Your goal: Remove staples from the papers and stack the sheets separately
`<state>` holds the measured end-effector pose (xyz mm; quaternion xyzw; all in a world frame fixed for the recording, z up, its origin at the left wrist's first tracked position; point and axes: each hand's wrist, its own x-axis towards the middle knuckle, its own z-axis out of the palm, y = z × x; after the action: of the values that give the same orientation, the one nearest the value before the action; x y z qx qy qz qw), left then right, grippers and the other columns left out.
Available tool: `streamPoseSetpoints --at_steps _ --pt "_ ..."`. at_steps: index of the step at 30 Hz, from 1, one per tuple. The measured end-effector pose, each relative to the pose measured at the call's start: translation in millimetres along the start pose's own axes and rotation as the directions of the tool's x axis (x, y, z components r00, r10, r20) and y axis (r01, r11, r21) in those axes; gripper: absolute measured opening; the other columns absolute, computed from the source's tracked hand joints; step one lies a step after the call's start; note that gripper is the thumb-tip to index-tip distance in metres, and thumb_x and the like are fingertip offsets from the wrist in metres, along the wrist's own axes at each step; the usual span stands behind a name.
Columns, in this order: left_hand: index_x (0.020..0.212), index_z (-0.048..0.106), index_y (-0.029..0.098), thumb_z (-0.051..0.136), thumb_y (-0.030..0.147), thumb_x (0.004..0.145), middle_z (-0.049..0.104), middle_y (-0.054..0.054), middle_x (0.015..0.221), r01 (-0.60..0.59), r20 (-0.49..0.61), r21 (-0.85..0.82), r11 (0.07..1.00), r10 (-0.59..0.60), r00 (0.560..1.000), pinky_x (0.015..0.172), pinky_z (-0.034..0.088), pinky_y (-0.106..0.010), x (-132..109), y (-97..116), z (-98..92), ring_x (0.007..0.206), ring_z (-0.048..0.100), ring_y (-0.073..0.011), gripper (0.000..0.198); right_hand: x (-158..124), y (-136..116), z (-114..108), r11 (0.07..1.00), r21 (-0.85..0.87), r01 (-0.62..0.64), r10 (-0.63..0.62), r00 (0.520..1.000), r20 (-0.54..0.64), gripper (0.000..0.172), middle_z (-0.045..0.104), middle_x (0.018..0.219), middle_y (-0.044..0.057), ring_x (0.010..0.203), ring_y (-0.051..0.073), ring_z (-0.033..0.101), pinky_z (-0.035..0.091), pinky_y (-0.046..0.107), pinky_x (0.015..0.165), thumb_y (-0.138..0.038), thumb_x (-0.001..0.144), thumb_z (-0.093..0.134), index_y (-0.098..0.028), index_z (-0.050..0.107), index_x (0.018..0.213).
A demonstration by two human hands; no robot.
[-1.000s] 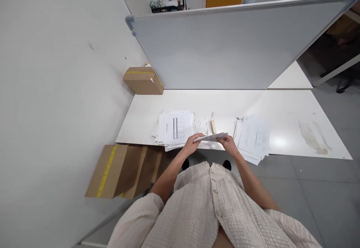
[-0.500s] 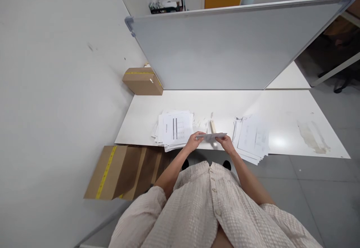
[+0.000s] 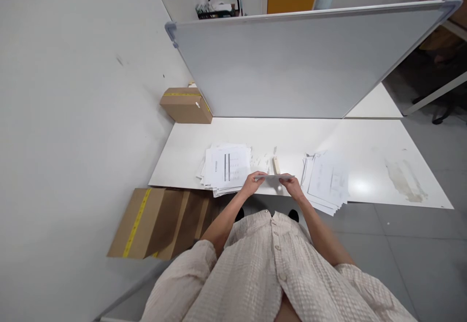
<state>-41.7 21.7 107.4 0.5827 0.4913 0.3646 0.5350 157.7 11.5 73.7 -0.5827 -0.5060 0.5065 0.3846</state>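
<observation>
Between my two hands is a sheet of paper [image 3: 272,176], seen nearly edge-on above the table's front edge. My left hand [image 3: 252,184] pinches its left end, and my right hand [image 3: 292,185] pinches the right end. Just beyond the sheet lies a small cream-coloured block [image 3: 276,164], its near end close to the paper. A stack of printed papers [image 3: 229,166] sits to the left of my left hand. Right of my right hand, another fanned stack of papers [image 3: 328,178] partly overhangs the front edge.
A whiteboard [image 3: 270,69] stands across the back of the white table [image 3: 368,156]. One cardboard box [image 3: 187,108] rests at the back left corner. Below the table's left end are more cardboard boxes [image 3: 153,222] by the wall. A worn patch marks the table's right end.
The sheet has tipped to a thinner, more edge-on view. Both hands keep their grip in nearly the same place. The camera view has shifted slightly.
</observation>
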Motion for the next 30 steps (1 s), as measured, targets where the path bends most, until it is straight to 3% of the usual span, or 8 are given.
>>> streamPoseSetpoints --at_steps 4,7,9,11,13,15,23,30 --pt "0.088 0.062 0.015 0.057 0.031 0.075 0.065 -0.006 0.087 0.022 -0.024 -0.004 1.000 -0.023 0.999 0.079 0.046 -0.032 1.0 -3.3 -4.7 0.085 0.060 -0.0174 0.021 -2.7 -12.1 -7.4 0.991 -0.134 0.000 -0.001 1.000 -0.006 0.026 0.065 0.080 0.005 0.078 0.022 0.057 0.043 0.036 0.072 -0.039 0.073 0.050 -0.019 0.063 0.083" --pt "0.105 0.054 0.016 0.057 0.028 0.075 0.062 -0.008 0.101 0.011 -0.069 -0.011 1.000 -0.012 0.998 0.085 0.044 -0.033 -1.6 -5.4 -12.7 0.096 0.058 -0.0176 0.033 -10.5 -36.9 -21.0 0.965 -0.260 0.013 -0.014 1.000 -0.001 0.022 0.065 0.083 0.005 0.082 0.023 0.056 0.039 0.038 0.079 -0.032 0.075 0.048 -0.021 0.064 0.085" --pt "0.119 0.045 0.019 0.058 0.026 0.074 0.056 -0.010 0.113 -0.005 -0.130 0.066 0.998 0.013 0.991 0.093 0.040 -0.035 -4.6 -6.6 -17.6 0.108 0.052 -0.0186 0.047 -17.1 -58.5 -27.9 0.886 -0.463 0.040 -0.039 0.999 0.012 0.020 0.065 0.085 0.006 0.088 0.024 0.055 0.031 0.041 0.088 -0.023 0.075 0.047 -0.022 0.064 0.086" --pt "0.124 0.040 0.021 0.059 0.024 0.074 0.049 -0.011 0.123 -0.036 -0.165 0.218 0.975 0.074 0.984 0.099 0.034 -0.039 -7.5 -8.0 -19.5 0.117 0.044 -0.0207 0.054 -23.1 -79.6 -29.0 0.606 -0.791 0.082 -0.066 0.996 0.053 0.022 0.065 0.086 0.009 0.091 0.025 0.054 0.023 0.044 0.092 -0.015 0.077 0.043 -0.020 0.062 0.087" --pt "0.124 0.042 0.022 0.059 0.023 0.074 0.043 -0.011 0.128 -0.092 -0.130 0.354 0.931 0.146 0.981 0.103 0.030 -0.041 -9.4 -10.1 -17.5 0.123 0.037 -0.0223 0.054 -26.6 -95.5 -23.7 0.311 -0.944 0.113 -0.044 0.994 0.104 0.024 0.064 0.085 0.012 0.088 0.025 0.055 0.024 0.045 0.088 -0.009 0.079 0.039 -0.018 0.061 0.087" --pt "0.123 0.045 0.023 0.058 0.023 0.075 0.043 -0.010 0.129 -0.148 -0.068 0.413 0.899 0.192 0.979 0.103 0.030 -0.042 -9.6 -13.7 -12.5 0.124 0.036 -0.0225 0.050 -27.1 -103.2 -14.4 0.187 -0.973 0.138 -0.005 0.990 0.140 0.025 0.064 0.085 0.013 0.085 0.026 0.055 0.028 0.043 0.080 -0.007 0.079 0.038 -0.016 0.059 0.088" --pt "0.095 0.064 0.021 0.050 0.012 0.076 0.061 -0.006 0.105 -0.186 0.014 0.391 0.902 0.196 0.981 0.093 0.042 -0.040 -1.5 -39.0 -1.4 0.104 0.054 -0.0184 0.025 -17.9 -79.2 15.8 0.141 -0.974 0.180 0.079 0.978 0.192 0.024 0.062 0.088 0.013 0.084 0.024 0.057 0.031 0.035 0.070 -0.006 0.081 0.039 -0.016 0.058 0.091" --pt "0.091 0.065 0.018 0.045 0.012 0.080 0.064 -0.007 0.098 -0.239 0.081 0.377 0.895 0.225 0.971 0.091 0.043 -0.038 0.6 -40.1 -4.7 0.097 0.057 -0.0173 0.024 -16.7 -69.1 7.8 0.158 -0.971 0.181 0.104 0.975 0.199 0.027 0.063 0.088 0.012 0.080 0.024 0.059 0.033 0.033 0.064 -0.006 0.081 0.037 -0.016 0.057 0.095"
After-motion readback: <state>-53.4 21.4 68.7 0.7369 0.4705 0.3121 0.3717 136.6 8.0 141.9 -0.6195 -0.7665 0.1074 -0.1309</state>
